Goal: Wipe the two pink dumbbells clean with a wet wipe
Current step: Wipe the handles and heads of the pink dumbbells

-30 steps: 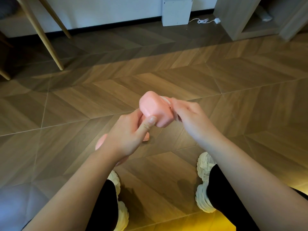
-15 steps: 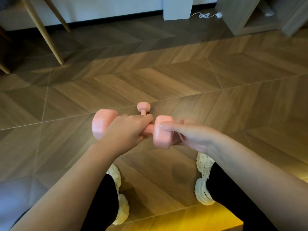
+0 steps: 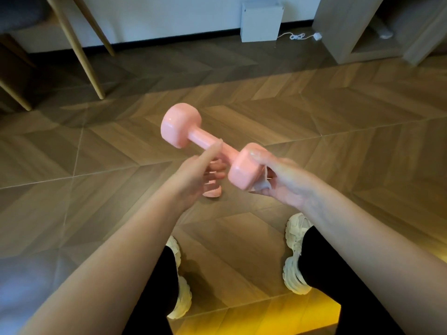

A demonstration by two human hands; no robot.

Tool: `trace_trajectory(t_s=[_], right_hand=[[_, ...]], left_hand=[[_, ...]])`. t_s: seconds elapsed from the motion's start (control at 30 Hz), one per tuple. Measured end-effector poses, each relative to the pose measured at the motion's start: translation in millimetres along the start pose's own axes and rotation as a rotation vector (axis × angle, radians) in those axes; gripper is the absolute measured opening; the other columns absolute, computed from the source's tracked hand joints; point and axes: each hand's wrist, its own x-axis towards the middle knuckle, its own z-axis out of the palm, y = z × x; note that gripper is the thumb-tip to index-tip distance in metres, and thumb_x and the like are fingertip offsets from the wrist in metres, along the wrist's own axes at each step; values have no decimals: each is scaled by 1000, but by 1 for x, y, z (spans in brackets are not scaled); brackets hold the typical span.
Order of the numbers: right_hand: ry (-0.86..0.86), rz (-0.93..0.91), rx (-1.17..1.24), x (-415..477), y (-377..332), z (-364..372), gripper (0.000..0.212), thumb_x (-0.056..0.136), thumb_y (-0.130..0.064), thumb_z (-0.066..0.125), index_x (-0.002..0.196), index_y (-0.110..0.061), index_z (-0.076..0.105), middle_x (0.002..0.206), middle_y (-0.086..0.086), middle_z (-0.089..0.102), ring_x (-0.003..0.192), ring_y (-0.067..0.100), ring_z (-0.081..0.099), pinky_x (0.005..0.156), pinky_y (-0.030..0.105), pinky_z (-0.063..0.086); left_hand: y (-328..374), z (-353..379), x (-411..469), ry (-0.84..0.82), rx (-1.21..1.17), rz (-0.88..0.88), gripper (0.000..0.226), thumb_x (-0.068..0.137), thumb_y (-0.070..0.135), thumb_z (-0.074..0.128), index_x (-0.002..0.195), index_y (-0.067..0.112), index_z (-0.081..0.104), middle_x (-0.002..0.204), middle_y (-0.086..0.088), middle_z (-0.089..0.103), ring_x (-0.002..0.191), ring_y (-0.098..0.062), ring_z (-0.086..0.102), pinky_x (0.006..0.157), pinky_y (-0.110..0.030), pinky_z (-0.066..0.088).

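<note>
At the centre of the view, above the wooden floor (image 3: 338,131), the first dumbbell (image 3: 205,140) is held in the air. It lies tilted, with its far head toward 10 o'clock and its near head toward 4 o'clock. The left hand (image 3: 193,176) holds the handle: the thumb lies straight along the top and the fingers (image 3: 217,168) curl under it. The right hand (image 3: 286,181) wraps around the near head, and the wet wipe (image 3: 262,187) (only a small whitish fold of it shows) is pressed between the palm and this head. The second dumbbell (image 3: 213,192) lies on the floor below, at 6 o'clock from the left hand's fingers, and the hand hides most of it. Two white shoes (image 3: 294,257) stand on the floor at 6 o'clock. A white box (image 3: 261,21) stands against the wall at 12 o'clock, wooden legs (image 3: 79,49) at 10 o'clock and a grey cabinet (image 3: 338,27) at 2 o'clock.
</note>
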Motion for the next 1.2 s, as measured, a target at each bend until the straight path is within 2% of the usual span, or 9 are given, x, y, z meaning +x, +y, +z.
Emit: trace_trajectory(t_s=[0.1, 0.17, 0.27, 0.53, 0.63, 0.73, 0.87, 1.03, 1.2], right_hand=[[-61, -79, -35, -5, 0, 12, 85, 62, -30, 86, 116, 27, 51, 68, 3, 68, 67, 20, 70, 69, 33, 61], [-45, -169, -116, -5, 3, 18, 39, 66, -27, 83, 97, -6, 73, 65, -6, 66, 74, 15, 67, 73, 29, 59], [9, -408, -385, -6, 4, 24, 39, 66, -44, 80, 102, -33, 73, 97, -18, 74, 94, -2, 66, 80, 15, 51], [-40, -1009, -891, -6, 24, 33, 43, 94, -21, 65, 133, -7, 59, 142, 9, 55, 140, 16, 43, 117, 43, 33], [-117, -944, -784, -8, 18, 35, 32, 99, -27, 53, 127, -18, 64, 146, 4, 52, 145, 15, 33, 119, 45, 26], [-17, -572, -432, -7, 5, 34, 40, 95, -40, 59, 134, -33, 58, 148, -11, 48, 138, 3, 42, 110, 27, 38], [-237, 103, -151, 3, 3, 33, 71, 79, -54, 67, 140, -24, 49, 125, 16, 65, 103, 32, 67, 97, 57, 48], [-326, 97, -55, 5, 6, 38, 55, 85, -23, 71, 136, -15, 51, 131, 29, 57, 106, 39, 61, 95, 52, 51], [-156, -13, -223, 8, 9, 49, 48, 90, -51, 59, 131, -26, 56, 119, 22, 67, 96, 39, 68, 86, 51, 55]], left_hand=[[17, 14, 7, 62, -627, 92, 26, 93, 31, 66, 79, 11, 57, 73, -7, 63, 72, -20, 65, 83, -34, 55], [27, 19, 9, 147, -845, 144, 31, 94, 20, 64, 68, 12, 49, 54, 0, 53, 49, -13, 57, 61, -29, 56], [31, 17, 10, 207, -908, 169, 32, 93, 16, 57, 67, 17, 38, 46, 6, 35, 36, -9, 36, 42, -19, 39], [20, 1, 13, 288, -978, 172, 32, 94, 14, 51, 69, 18, 32, 46, 7, 28, 36, -10, 29, 42, -19, 35], [19, -2, 15, 310, -942, 177, 33, 95, 14, 50, 69, 19, 31, 48, 7, 27, 39, -10, 28, 44, -21, 34], [21, -1, 12, 305, -918, 200, 33, 93, 13, 51, 67, 19, 32, 48, 6, 28, 39, -10, 29, 42, -20, 34], [25, 2, 9, 260, -915, 230, 33, 92, 12, 50, 66, 19, 30, 48, 5, 25, 36, -12, 28, 40, -18, 34], [25, 3, 9, 270, -900, 229, 34, 91, 14, 48, 63, 19, 30, 47, 5, 23, 35, -12, 26, 40, -17, 33], [23, -1, 12, 275, -890, 250, 33, 89, 13, 46, 62, 20, 29, 47, 6, 22, 39, -13, 23, 42, -21, 32]])
